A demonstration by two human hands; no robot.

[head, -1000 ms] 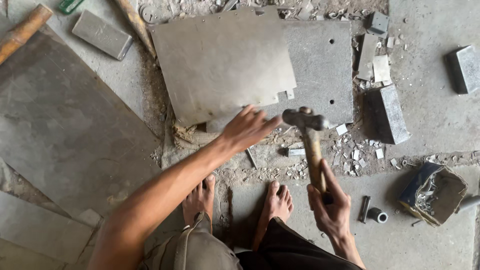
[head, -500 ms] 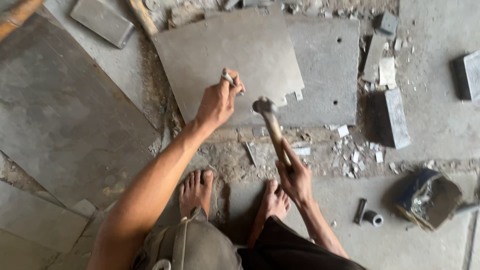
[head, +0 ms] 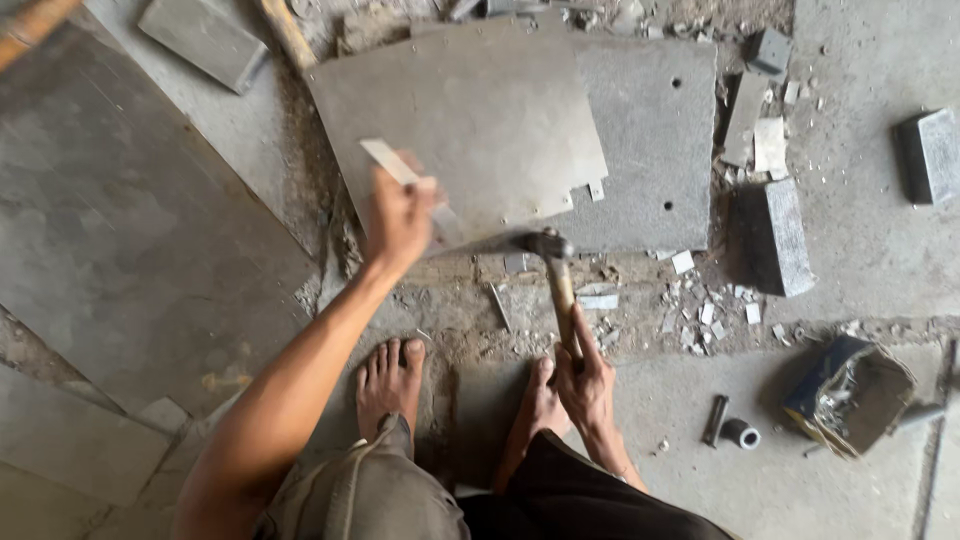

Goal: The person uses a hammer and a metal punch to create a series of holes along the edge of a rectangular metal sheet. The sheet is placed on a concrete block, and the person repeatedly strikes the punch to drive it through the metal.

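My left hand is shut on a thin flat metal strip, blurred, held over the near left edge of a large grey stone slab. My right hand grips the wooden handle of a hammer. The hammer's head sits at the slab's near edge, just right of my left hand. A second grey slab with two small holes lies under the first one, to the right. My bare feet rest on the floor just below the rubble.
Stone chips litter the floor right of the hammer. Grey blocks lie at right and far right. A blue box of metal parts and a short pipe piece sit at lower right. Big dark slabs cover the left.
My left hand picked up the flat strip and lifted it left over the slab. My right hand swung the hammer left, its head now at the slab's near edge.
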